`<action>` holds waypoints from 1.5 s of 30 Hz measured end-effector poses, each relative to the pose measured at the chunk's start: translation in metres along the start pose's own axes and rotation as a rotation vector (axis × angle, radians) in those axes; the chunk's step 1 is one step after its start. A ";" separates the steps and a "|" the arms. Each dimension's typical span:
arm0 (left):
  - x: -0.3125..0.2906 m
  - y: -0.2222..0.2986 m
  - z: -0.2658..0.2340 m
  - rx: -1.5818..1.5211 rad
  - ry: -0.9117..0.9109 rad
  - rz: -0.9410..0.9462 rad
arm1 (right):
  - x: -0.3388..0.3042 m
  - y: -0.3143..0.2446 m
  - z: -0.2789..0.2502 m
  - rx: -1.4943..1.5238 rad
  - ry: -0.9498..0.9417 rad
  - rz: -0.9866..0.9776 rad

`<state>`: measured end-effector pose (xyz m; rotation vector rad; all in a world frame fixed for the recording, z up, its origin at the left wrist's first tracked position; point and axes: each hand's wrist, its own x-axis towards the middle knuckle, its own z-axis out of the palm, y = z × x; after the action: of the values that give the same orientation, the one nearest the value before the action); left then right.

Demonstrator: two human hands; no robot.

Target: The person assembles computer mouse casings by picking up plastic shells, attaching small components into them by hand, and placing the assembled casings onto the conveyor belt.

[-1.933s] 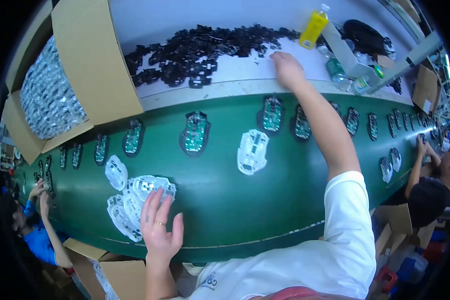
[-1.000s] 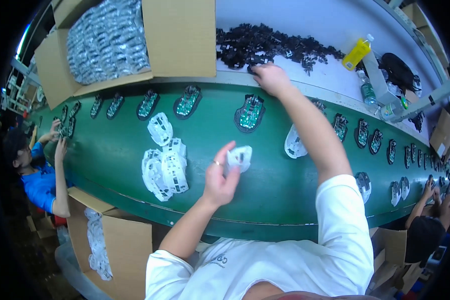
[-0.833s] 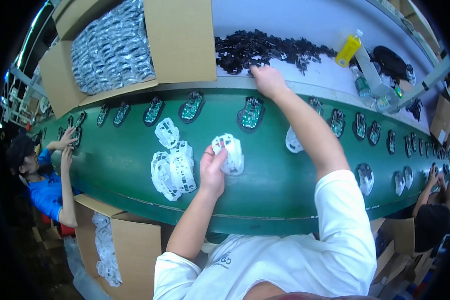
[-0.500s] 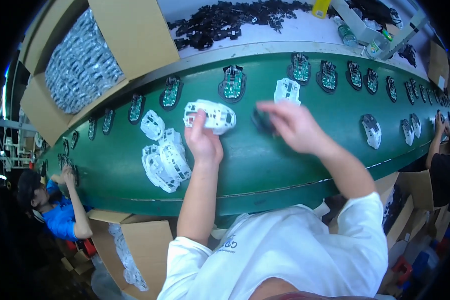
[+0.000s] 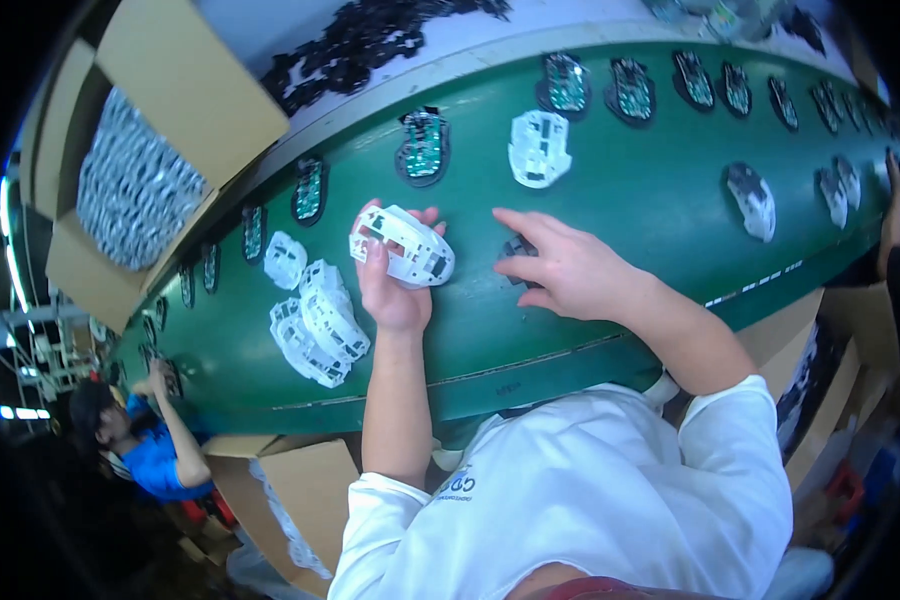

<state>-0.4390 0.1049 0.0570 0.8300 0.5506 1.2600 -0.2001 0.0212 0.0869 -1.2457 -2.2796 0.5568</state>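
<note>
My left hand (image 5: 395, 290) grips a white mouse shell (image 5: 415, 255) with cut-out openings, the thumb on top and the fingers underneath. To its right, my right hand (image 5: 580, 265) hovers over the green work surface with a small black plastic part (image 5: 515, 262) at its curled fingers and thumb. The index finger sticks out straight, and the part is half hidden. Left of my left hand lies a cluster of white mouse shells (image 5: 320, 325). Beyond my right hand a single white shell (image 5: 540, 150) rests beside a circuit board on a black mouse base (image 5: 567, 85).
Several mouse bases with green boards (image 5: 423, 147) line the far side of the green belt (image 5: 490, 340). White-and-dark shells (image 5: 752, 203) lie at right. Cardboard boxes (image 5: 285, 490) flank the belt. A person in blue (image 5: 165, 460) works at left; another person's arm (image 5: 895, 210) shows at right.
The view has shifted, so the belt's contents sit differently in the picture. My left hand has tilted the white shell, its right end now lower. My right hand's fingers have spread around the black part.
</note>
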 end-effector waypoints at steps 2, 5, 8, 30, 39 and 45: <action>-0.005 0.001 0.008 0.059 -0.039 -0.024 | 0.000 -0.008 -0.004 -0.032 -0.029 0.130; -0.008 -0.005 0.017 0.098 -0.004 -0.150 | -0.008 -0.008 -0.009 -0.052 -0.075 0.153; -0.005 -0.004 0.023 0.050 -0.009 -0.357 | -0.008 0.004 -0.002 0.157 0.369 0.033; -0.020 0.008 0.035 0.476 -0.211 -0.496 | 0.020 0.009 0.014 0.270 0.334 -0.227; -0.016 0.015 0.040 0.684 -0.338 -0.533 | 0.016 0.000 0.016 0.400 0.235 -0.025; -0.021 0.003 0.037 0.600 -0.113 -0.400 | 0.024 -0.001 0.017 0.450 0.292 -0.018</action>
<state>-0.4176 0.0757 0.0804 1.2071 0.9721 0.6742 -0.2220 0.0389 0.0796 -1.0057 -1.7943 0.7741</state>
